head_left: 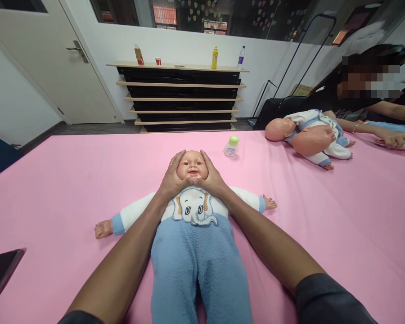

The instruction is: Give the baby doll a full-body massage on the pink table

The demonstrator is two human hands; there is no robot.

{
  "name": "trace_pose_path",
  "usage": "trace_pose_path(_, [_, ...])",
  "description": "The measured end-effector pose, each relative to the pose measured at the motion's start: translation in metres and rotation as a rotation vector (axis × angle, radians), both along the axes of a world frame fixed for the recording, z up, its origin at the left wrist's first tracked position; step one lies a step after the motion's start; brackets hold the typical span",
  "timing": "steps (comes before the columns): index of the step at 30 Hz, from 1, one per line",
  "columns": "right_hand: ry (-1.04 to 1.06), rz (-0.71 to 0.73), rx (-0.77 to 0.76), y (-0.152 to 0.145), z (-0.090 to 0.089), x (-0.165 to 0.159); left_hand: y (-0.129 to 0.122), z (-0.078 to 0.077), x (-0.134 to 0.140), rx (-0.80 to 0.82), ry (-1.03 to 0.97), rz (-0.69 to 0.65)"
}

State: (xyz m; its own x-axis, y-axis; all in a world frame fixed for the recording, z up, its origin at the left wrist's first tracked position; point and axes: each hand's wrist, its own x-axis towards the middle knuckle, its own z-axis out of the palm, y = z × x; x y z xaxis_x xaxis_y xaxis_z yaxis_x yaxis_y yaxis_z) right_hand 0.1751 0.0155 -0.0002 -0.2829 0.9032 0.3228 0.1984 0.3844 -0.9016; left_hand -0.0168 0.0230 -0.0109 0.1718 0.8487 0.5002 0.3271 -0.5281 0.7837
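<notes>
A baby doll [197,252] lies on its back, dressed in a white top with an elephant face and fuzzy blue trousers. Its arms are stretched out to both sides. My left hand [173,176] cups one side of the doll's head, fingers along the temple and thumb under the chin. On the other side, my right hand [213,177] holds the head in the same way. The two thumbs meet below the doll's mouth. Beyond the head, to the right, stands a small clear bottle [231,147] with a green cap.
Pink cloth [67,189] covers the table. More dolls [315,137] lie at the right, where another person's hand [396,136] rests. A dark flat device [2,272] is at the left edge. Behind, a shelf stack [180,84] carries drink bottles.
</notes>
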Motion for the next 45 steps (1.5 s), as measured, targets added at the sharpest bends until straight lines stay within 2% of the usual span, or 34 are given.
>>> trace_pose_path(8, [-0.011, 0.020, 0.013, 0.004, -0.003, 0.000, -0.001, 0.001, 0.002, -0.034, -0.037, 0.016])
trace_pose_path(16, [0.005, 0.009, 0.046, 0.005, -0.006, -0.001, 0.003, -0.003, 0.002, 0.058, 0.007, 0.018])
trace_pose_path(23, [0.072, -0.053, 0.054, 0.005, -0.005, -0.003, 0.006, -0.006, 0.005, -0.070, -0.149, 0.047])
trace_pose_path(32, [0.015, 0.022, 0.003, 0.000, 0.000, 0.001, 0.000, 0.004, -0.008, -0.215, -0.198, -0.166])
trace_pose_path(40, [0.048, 0.058, -0.028, 0.005, -0.002, 0.003, 0.001, 0.004, -0.009, -0.298, -0.268, -0.244])
trace_pose_path(45, [0.093, 0.106, -0.050, 0.005, 0.000, 0.007, -0.004, 0.009, -0.008, -0.379, -0.359, -0.284])
